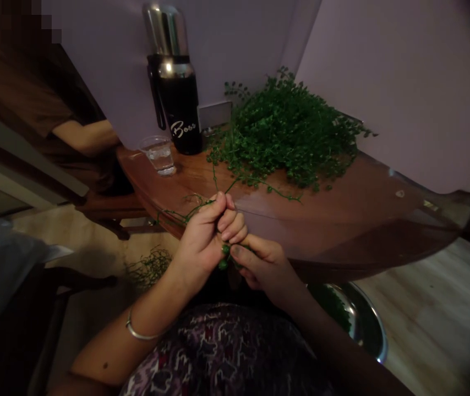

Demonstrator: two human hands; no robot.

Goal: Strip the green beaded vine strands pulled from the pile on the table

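My left hand [210,231], a metal bangle on its wrist, is closed around thin green stems [179,215] that stick out past the thumb over the table's edge. Close against it, my right hand [262,264] pinches at a green berry sprig. A few round green berries [223,257] show between the two hands; the rest of the sprig is hidden by my fingers. Beyond my hands, a big heap of green berry sprigs [288,126] lies on the wooden table [321,231], with a loose sprig trailing toward me.
A black flask [179,104] and a clear plastic cup [158,155] holding clear liquid stand at the back left. Below right is a metal basin [377,324] with green pieces inside. Bare stems [150,267] lie on the floor. Another person's arm [86,135] rests at the left.
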